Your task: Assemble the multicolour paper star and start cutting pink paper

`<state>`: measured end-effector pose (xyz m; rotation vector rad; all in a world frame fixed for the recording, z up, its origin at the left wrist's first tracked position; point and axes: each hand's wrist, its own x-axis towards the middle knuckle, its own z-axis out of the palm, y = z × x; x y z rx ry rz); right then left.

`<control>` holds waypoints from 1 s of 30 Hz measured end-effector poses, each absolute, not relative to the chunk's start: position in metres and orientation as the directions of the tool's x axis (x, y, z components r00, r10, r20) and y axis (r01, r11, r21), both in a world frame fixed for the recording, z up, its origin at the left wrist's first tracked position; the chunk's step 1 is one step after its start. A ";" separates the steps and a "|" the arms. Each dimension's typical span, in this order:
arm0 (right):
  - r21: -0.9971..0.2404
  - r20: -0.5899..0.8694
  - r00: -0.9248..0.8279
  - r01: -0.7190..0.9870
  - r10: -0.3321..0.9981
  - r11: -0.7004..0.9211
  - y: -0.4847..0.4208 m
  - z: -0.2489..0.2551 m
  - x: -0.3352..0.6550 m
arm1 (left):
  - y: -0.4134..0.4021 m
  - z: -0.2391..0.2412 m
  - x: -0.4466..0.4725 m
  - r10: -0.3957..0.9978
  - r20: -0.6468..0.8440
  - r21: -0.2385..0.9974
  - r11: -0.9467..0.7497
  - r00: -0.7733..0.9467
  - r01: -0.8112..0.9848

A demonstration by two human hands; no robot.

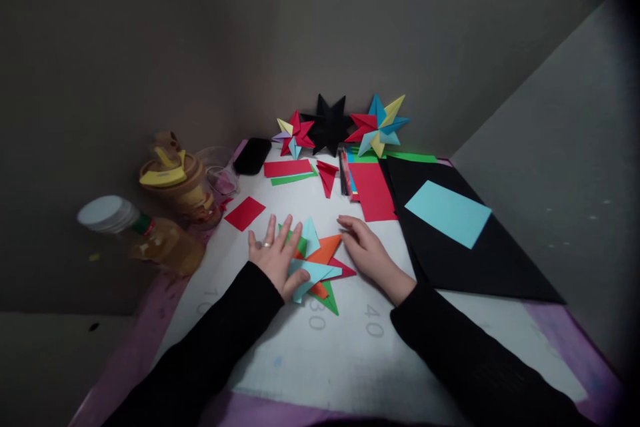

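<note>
A folded paper star (323, 257) in light blue, orange, green and red lies on the white mat between my hands. My left hand (275, 257) is open, its fingers spread and a ring on one of them. It rests on the left side of the star, covering part of it, with the thumb on a light blue point. My right hand (367, 250) lies at the star's right side, fingers loosely bent and holding nothing. Its fingertips are close to the orange point; whether they touch it I cannot tell.
Finished paper stars, including a black one (329, 124), lean on the back wall. Black sheets (450, 260) carry a light blue rectangle (449, 213) at right. Red paper (374, 192), a phone (253, 156), a lidded cup (183, 187) and a bottle (165, 243) stand or lie around the mat (320, 367).
</note>
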<state>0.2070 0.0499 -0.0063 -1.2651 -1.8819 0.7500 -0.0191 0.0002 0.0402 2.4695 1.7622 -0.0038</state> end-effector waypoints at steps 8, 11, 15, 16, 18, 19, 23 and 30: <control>-0.803 0.203 -0.462 0.426 0.863 0.417 0.053 0.005 0.221 | -0.025 0.054 -0.050 0.983 -0.056 0.023 -0.172 0.173 0.985; -0.787 0.218 -0.514 0.411 0.830 0.461 0.054 0.005 0.223 | -0.038 0.046 -0.046 0.990 -0.050 0.016 -0.128 0.129 0.992; -0.777 0.242 -0.547 0.386 0.802 0.498 0.056 0.002 0.225 | -0.047 0.041 -0.034 0.995 -0.024 0.029 -0.101 0.102 0.994; -0.773 0.252 -0.554 0.378 0.793 0.510 0.055 0.002 0.225 | -0.048 0.040 -0.029 0.994 -0.020 0.027 -0.109 0.110 0.994; -0.768 0.273 -0.576 0.351 0.770 0.535 0.054 0.002 0.224 | -0.050 0.038 -0.020 0.991 -0.018 0.013 -0.131 0.132 0.991; -0.766 0.284 -0.588 0.337 0.758 0.548 0.052 0.003 0.223 | -0.051 0.036 -0.015 0.990 -0.017 0.002 -0.140 0.140 0.990; -0.746 0.277 -0.653 0.317 0.705 0.586 0.046 0.010 0.222 | -0.060 0.025 0.002 0.989 -0.002 -0.042 -0.145 0.145 0.989; -0.871 0.193 -0.525 0.298 0.829 0.391 0.050 0.017 0.215 | -0.073 0.007 -0.008 0.929 0.277 0.030 -0.265 0.247 0.964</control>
